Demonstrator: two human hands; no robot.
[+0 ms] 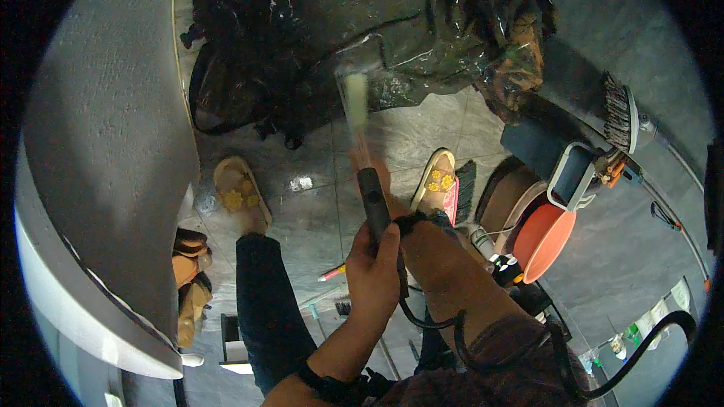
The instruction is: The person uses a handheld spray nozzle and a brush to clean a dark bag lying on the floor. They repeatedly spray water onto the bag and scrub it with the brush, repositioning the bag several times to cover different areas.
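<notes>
My left hand (373,271) grips the rear of the black handle of a corded hand-held wand (373,198). A black hose or cord (464,333) runs from its rear end across my right forearm. Farther forward, my right hand (380,172) is blurred and partly hidden behind the wand, apparently around its neck. The wand's pale, translucent flat head (356,93) is blurred too. It overlaps the near edge of a dark, glossy, wet-looking waterproof sheet or bag (350,28) spread on the floor. Straps trail from this item's left side, and its right end is bunched up.
My slippered feet (240,189) stand on grey tiles, with a wet patch between them. At right are a coral basin (546,243), a dustpan (571,175), a bristle brush (619,113) and a curved shower hose (679,226). A grey-white curved fixture (113,124) borders the left.
</notes>
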